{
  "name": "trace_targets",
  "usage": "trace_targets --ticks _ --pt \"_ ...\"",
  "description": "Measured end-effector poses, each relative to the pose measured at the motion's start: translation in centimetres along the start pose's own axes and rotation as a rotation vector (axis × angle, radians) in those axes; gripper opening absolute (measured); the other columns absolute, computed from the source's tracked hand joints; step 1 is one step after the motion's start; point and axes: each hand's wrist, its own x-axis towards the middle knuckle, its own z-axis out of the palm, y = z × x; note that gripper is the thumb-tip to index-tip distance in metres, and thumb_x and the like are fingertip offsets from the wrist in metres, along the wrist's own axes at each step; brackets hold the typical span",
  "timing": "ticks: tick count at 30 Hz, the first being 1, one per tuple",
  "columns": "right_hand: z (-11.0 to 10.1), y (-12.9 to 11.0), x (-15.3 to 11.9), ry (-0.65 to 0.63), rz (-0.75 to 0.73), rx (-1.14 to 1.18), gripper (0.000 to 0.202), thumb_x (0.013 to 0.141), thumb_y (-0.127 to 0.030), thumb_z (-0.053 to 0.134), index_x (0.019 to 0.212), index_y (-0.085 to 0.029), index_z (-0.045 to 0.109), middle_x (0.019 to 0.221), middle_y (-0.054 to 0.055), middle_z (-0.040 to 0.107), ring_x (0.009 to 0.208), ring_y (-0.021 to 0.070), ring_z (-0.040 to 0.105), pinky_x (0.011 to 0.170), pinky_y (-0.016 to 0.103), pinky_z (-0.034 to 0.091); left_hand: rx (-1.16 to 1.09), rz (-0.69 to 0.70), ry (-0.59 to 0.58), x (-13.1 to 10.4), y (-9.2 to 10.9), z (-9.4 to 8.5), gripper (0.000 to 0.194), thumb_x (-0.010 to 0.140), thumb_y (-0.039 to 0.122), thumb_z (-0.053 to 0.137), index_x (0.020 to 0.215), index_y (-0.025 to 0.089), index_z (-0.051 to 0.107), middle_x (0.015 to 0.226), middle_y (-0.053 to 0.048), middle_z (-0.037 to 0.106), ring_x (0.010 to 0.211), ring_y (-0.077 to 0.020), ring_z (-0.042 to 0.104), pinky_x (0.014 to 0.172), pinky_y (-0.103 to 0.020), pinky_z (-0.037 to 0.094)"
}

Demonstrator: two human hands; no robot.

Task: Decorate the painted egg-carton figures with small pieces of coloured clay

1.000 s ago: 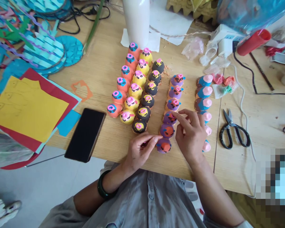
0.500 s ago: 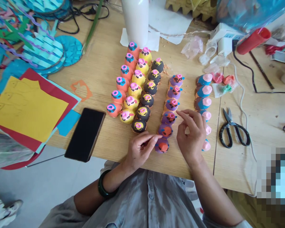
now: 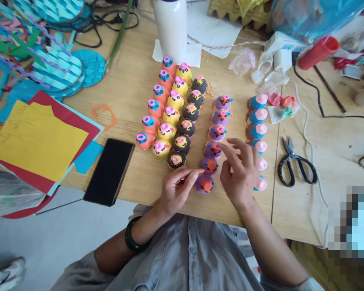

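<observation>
Several purple domes with orange faces (image 3: 210, 165) stand in a row in front of me. My right hand (image 3: 241, 173) is just right of this row, its index fingertip at the pink ring on the fourth dome and its fingers apart. Left of the two nearest purple domes, my left hand (image 3: 178, 188) is pinched, fingertips together; what it holds is too small to name. Rows of orange (image 3: 145, 139), yellow (image 3: 161, 148) and black domes (image 3: 176, 159) stand to the left. Blue domes with pink tips (image 3: 257, 116) stand behind and right of my right hand.
A black phone (image 3: 109, 171) and stacked coloured paper (image 3: 36, 139) lie left. Black-handled scissors (image 3: 292, 161) lie right, near a white cable (image 3: 306, 121). A white bottle (image 3: 172, 32) stands at the back, with a red tube (image 3: 318, 53) at the back right.
My right hand has moved left, its index finger now at the fourth purple dome. My left hand stays pinched and has shifted slightly left. The view has shifted a little.
</observation>
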Motion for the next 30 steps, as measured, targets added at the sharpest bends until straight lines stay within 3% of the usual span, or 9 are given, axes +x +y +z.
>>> trace_targets --ticks 3,6,10,14,18,22,25,27,30 --pt "-0.9 -0.4 0.0 0.079 0.083 0.102 0.042 0.091 -0.002 0.050 0.118 -0.026 0.069 0.114 0.008 0.071 0.103 0.0240 0.065 0.086 0.042 0.053 -0.382 -0.176 0.014 -0.1 0.9 0.0 0.028 0.095 0.039 0.065 0.113 0.022 0.079 0.074 0.001 0.060 0.052 -0.0051 0.043 0.048 -0.018 0.039" --pt "-2.3 -1.5 -0.5 0.072 0.124 0.207 0.033 0.094 -0.007 0.054 0.115 -0.027 0.069 0.104 0.006 0.072 0.096 0.0232 0.067 0.084 0.042 0.052 -0.625 -0.260 0.011 0.0 2.6 0.4 0.040 0.092 0.047 0.065 0.120 0.020 0.075 0.096 -0.006 0.070 0.075 -0.0117 0.064 0.068 -0.025 0.057" --pt "-3.7 -3.3 -1.8 -0.012 0.059 0.253 0.027 0.093 -0.015 0.066 0.117 -0.027 0.068 0.099 0.005 0.072 0.085 0.0200 0.065 0.078 0.039 0.050 -0.633 -0.287 -0.086 0.0 4.2 1.1 0.052 0.100 0.058 0.047 0.131 0.021 0.066 0.132 -0.012 0.069 0.125 -0.0250 0.065 0.104 -0.039 0.055" --pt "-3.7 -4.4 -3.2 -0.112 -0.027 0.226 0.030 0.090 -0.021 0.073 0.119 -0.028 0.068 0.103 0.005 0.073 0.082 0.0196 0.061 0.072 0.037 0.050 -0.612 -0.345 -0.171 -0.3 4.6 1.8 0.060 0.102 0.063 0.035 0.138 0.024 0.061 0.144 -0.011 0.063 0.138 -0.0266 0.057 0.106 -0.040 0.054" --pt "-3.4 -4.8 -4.1 -0.098 -0.008 0.238 0.020 0.091 -0.019 0.073 0.110 -0.025 0.070 0.100 0.006 0.073 0.085 0.0205 0.062 0.072 0.037 0.052 -0.600 -0.325 -0.243 -1.0 4.6 2.2 0.059 0.102 0.063 0.036 0.139 0.025 0.061 0.140 -0.011 0.066 0.136 -0.0265 0.058 0.108 -0.041 0.053" --pt "-4.1 -4.9 -4.8 -0.066 0.092 0.467 0.018 0.093 -0.011 0.066 0.107 -0.023 0.067 0.099 0.006 0.074 0.085 0.0194 0.066 0.066 0.033 0.055 -0.456 -0.206 -0.184 -1.9 4.7 2.1 0.046 0.097 0.050 0.061 0.134 0.024 0.065 0.135 -0.010 0.068 0.129 -0.0241 0.063 0.107 -0.036 0.053" --pt "-4.7 -4.8 -5.3 -0.056 0.157 0.572 0.022 0.094 -0.008 0.063 0.109 -0.024 0.065 0.091 0.004 0.073 0.076 0.0166 0.065 0.062 0.031 0.055 -0.239 -0.190 -0.128 -2.4 4.8 1.7 0.030 0.089 0.039 0.075 0.110 0.018 0.075 0.109 -0.008 0.076 0.093 -0.0178 0.074 0.083 -0.028 0.062" --pt "-4.9 -4.7 -5.7 -0.056 0.152 0.563 0.021 0.093 -0.008 0.063 0.108 -0.023 0.066 0.088 0.004 0.072 0.074 0.0160 0.063 0.063 0.032 0.056 -0.179 -0.234 -0.170 -2.5 4.7 1.6 0.026 0.085 0.039 0.077 0.095 0.015 0.075 0.086 -0.005 0.076 0.068 -0.0132 0.069 0.065 -0.024 0.061" --pt "-4.8 -4.7 -6.3 -0.083 0.166 0.593 0.024 0.094 -0.006 0.061 0.110 -0.022 0.068 0.094 0.006 0.070 0.081 0.0165 0.066 0.066 0.031 0.057 -0.196 -0.255 -0.207 -2.6 4.2 1.5 0.026 0.084 0.040 0.078 0.089 0.015 0.073 0.072 -0.001 0.070 0.056 -0.0099 0.064 0.057 -0.022 0.058"
